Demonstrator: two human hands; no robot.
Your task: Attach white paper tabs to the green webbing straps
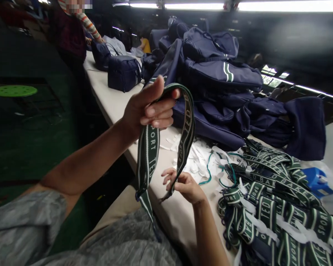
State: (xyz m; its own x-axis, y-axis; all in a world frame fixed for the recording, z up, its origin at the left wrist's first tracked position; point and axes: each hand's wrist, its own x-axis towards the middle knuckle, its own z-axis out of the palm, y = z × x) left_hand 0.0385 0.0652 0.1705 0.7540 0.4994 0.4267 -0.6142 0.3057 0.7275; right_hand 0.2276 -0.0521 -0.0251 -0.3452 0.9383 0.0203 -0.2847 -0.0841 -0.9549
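A dark green webbing strap (149,155) with white edge stripes and white lettering hangs in a loop from my left hand (152,105). My left fingers are curled round its upper part, the thumb raised. Lower down, my right hand (184,184) pinches the strap near its dangling end, above the table edge. The strap's other end drops below, over my lap. Right of my right hand lies a big heap of similar straps (269,207), with white paper bands around some of them.
Navy bags (205,74) are piled at the back of the pale table (111,103). White scraps (199,157) and teal cord lie mid-table, a blue object (318,181) at right. A person (72,37) stands far left near a bag; a green stool (13,91) is on the floor.
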